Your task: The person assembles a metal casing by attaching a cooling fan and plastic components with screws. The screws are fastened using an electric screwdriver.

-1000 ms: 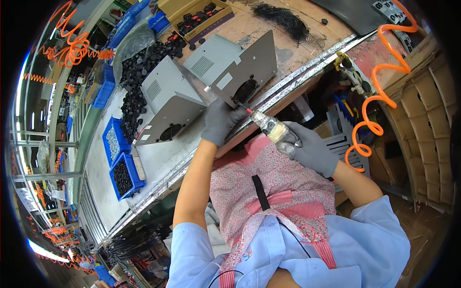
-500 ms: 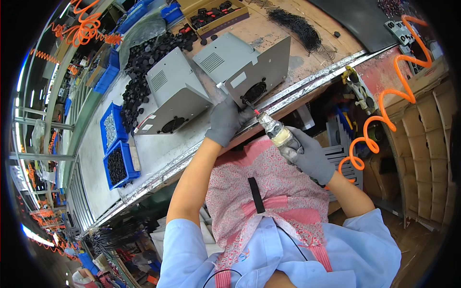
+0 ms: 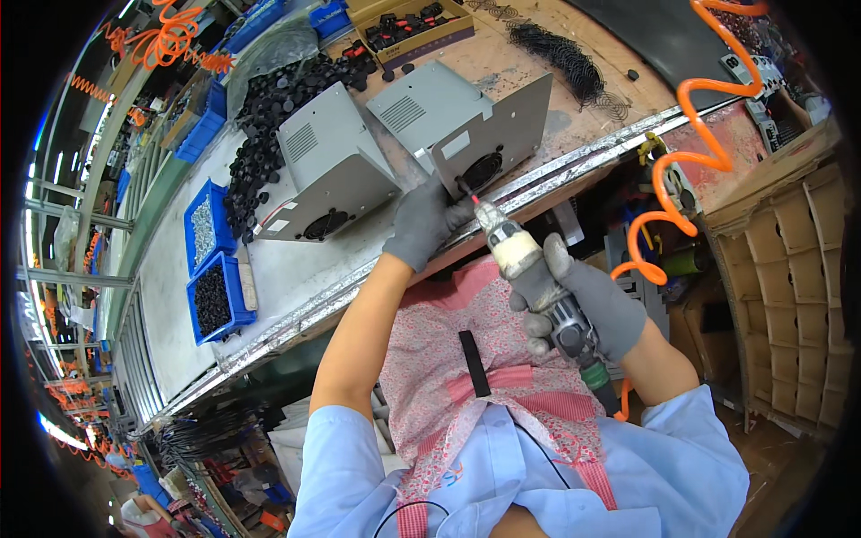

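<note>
My gloved right hand [image 3: 596, 305] is wrapped round an air screwdriver [image 3: 516, 251] with a worn, taped body. Its tip points at the lower edge of a grey metal housing [image 3: 498, 134], beside a round black fan grille [image 3: 482, 169]. Close to that tip is my gloved left hand [image 3: 420, 224], its fingers bent together against the housing's near corner. What those fingers pinch is hidden. A second grey housing [image 3: 332, 193], also with a vent and a fan grille, stands to the left on the bench.
Loose black round parts [image 3: 269, 117] lie piled behind the housings. Blue bins of silver screws [image 3: 204, 231] and black screws [image 3: 213, 303] stand at left. Farther back are an open carton [image 3: 417, 36] and wire guards [image 3: 565, 63]. An orange coiled hose [image 3: 664, 170] hangs at right.
My right hand has shifted back along the screwdriver, showing more of its body, and the tool's angle has changed. The orange hose has swung left. My left hand stays nearly in place.
</note>
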Demonstrator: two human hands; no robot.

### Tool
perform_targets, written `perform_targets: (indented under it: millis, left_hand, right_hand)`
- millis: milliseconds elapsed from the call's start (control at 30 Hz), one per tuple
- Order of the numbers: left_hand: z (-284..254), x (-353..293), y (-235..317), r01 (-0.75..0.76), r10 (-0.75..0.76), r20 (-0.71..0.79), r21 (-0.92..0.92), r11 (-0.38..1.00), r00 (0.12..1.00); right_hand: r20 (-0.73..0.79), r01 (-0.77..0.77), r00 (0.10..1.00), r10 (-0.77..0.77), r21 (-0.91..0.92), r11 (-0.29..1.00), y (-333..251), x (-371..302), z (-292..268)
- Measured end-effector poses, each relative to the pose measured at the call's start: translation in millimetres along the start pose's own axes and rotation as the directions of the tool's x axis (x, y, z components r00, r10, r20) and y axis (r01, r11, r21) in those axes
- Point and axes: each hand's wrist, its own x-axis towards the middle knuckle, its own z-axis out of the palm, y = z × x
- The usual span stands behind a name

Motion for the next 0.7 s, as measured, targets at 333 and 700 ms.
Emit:
perform_targets:
  millis: [333, 700]
  left_hand:
    - [-32.6, -27.6, -29.5, 0.324, 0.045, 0.356, -0.782, -0.533, 0.934]
    - [-12.3, -76.6, 4.1, 0.104, -0.208, 0.143, -0.976, -0.189, 0.968]
  right_hand:
    - [-0.091, 0.085, 0.989, -0.117, -0.296, 0.951, 17.5, -6.0, -2.5]
    - [0.115, 0.423, 0.844, -0.524, -0.744, 0.517, 53.0, 9.5, -18.0]
